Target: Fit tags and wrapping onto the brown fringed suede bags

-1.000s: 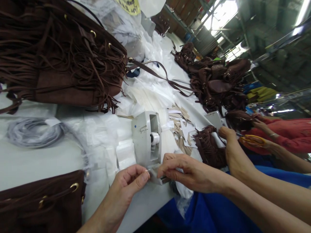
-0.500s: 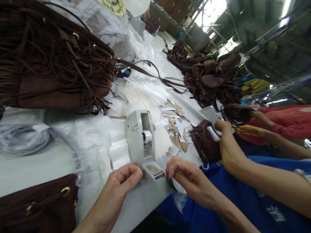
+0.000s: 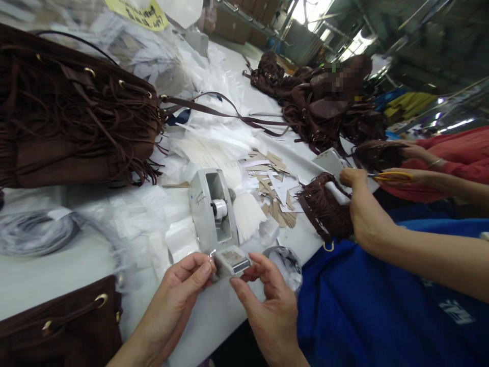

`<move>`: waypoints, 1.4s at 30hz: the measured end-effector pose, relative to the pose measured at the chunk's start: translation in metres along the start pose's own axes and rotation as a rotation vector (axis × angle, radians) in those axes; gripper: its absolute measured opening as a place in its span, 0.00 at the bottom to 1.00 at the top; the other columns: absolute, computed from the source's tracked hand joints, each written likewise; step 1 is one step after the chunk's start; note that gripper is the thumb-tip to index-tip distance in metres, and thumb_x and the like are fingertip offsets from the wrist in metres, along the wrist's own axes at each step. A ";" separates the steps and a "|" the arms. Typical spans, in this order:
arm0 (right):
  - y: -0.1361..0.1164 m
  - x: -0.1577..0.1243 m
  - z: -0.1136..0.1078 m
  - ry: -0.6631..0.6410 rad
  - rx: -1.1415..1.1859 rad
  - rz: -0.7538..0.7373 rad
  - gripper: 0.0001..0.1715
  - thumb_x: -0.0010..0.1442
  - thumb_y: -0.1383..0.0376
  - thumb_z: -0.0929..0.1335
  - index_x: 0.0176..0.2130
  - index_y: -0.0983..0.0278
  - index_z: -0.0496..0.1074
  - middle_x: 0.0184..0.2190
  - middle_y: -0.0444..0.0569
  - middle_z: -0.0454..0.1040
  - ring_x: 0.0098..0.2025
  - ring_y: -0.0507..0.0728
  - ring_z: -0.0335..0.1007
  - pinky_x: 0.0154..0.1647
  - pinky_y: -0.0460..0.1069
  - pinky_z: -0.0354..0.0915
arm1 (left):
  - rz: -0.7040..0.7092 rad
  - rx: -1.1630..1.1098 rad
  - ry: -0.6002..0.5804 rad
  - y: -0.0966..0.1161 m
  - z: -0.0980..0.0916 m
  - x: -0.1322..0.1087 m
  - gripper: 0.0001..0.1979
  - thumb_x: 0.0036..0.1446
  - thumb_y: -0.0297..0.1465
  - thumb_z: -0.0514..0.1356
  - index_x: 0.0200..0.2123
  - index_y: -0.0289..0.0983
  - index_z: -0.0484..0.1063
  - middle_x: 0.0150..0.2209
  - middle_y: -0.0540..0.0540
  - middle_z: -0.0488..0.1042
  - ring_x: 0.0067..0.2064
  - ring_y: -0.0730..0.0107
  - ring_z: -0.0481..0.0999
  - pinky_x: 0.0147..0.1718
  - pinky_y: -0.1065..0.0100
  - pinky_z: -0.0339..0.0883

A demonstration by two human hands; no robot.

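Tape dispenser: a grey, scuffed body on the white surface, with a white roll in its hollow and a metal edge at the end nearest the wearer.
Left hand: thumb and forefinger pressed together at the dispenser's near left corner, pinching a clear scrap too small to make out.
Right hand: thumb and fingers spread and curved about the dispenser's metal edge; whether they touch it I cannot tell.
Left of the dispenser: white packets just beside it; farther out, a coil of grey cord, a large fringed brown bag beyond the coil, and a plain brown bag nearer the wearer.
Right of the dispenser: a fan of white strips, scattered card pieces, then a small fringed bag beside a co-worker's hand; past that, orange-handled scissors.
Far beyond the dispenser, to the right: a heap of brown bags.
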State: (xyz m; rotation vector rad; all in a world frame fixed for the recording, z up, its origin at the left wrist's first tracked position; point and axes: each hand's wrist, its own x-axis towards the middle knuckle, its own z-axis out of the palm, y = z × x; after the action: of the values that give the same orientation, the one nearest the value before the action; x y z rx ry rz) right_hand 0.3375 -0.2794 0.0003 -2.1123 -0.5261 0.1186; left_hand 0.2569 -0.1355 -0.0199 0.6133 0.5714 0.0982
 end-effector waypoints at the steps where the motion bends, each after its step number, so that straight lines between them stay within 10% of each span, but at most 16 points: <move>1: -0.001 0.002 0.000 0.005 -0.007 -0.016 0.20 0.52 0.64 0.73 0.46 0.63 0.71 0.30 0.44 0.73 0.31 0.53 0.71 0.36 0.49 0.69 | 0.002 0.006 -0.003 0.000 0.000 0.000 0.13 0.51 0.39 0.66 0.28 0.34 0.74 0.32 0.46 0.69 0.35 0.68 0.63 0.38 0.69 0.57; 8: -0.007 0.010 -0.006 -0.026 0.032 -0.047 0.09 0.56 0.65 0.71 0.40 0.62 0.76 0.29 0.45 0.74 0.32 0.53 0.71 0.37 0.48 0.68 | 0.014 0.043 0.001 0.001 0.001 0.000 0.11 0.52 0.37 0.66 0.29 0.34 0.74 0.32 0.47 0.70 0.34 0.70 0.64 0.36 0.70 0.58; 27: 0.020 -0.009 0.030 0.171 0.185 0.022 0.19 0.51 0.65 0.75 0.44 0.61 0.73 0.34 0.45 0.73 0.32 0.53 0.69 0.36 0.49 0.68 | 0.070 0.074 -0.035 -0.008 -0.008 0.004 0.09 0.56 0.34 0.63 0.30 0.34 0.73 0.32 0.47 0.68 0.36 0.70 0.64 0.36 0.71 0.60; 37: 0.029 0.010 0.007 -0.197 0.220 -0.204 0.26 0.60 0.69 0.66 0.57 0.59 0.65 0.52 0.51 0.68 0.33 0.51 0.69 0.36 0.48 0.70 | 0.309 0.214 0.041 -0.009 -0.010 0.008 0.07 0.54 0.34 0.66 0.32 0.36 0.76 0.44 0.47 0.68 0.42 0.69 0.66 0.42 0.70 0.62; 42: 0.037 0.011 0.012 -0.087 0.171 -0.268 0.20 0.58 0.69 0.69 0.51 0.60 0.71 0.45 0.49 0.73 0.32 0.51 0.71 0.39 0.49 0.71 | 0.289 0.201 0.029 -0.008 -0.009 0.009 0.08 0.53 0.35 0.66 0.33 0.35 0.76 0.42 0.45 0.70 0.44 0.65 0.67 0.45 0.66 0.62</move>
State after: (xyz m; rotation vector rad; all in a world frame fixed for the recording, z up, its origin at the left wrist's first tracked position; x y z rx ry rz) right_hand 0.3565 -0.2836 -0.0357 -1.8590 -0.8168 0.0990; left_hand 0.2592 -0.1346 -0.0347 0.8900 0.5214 0.3248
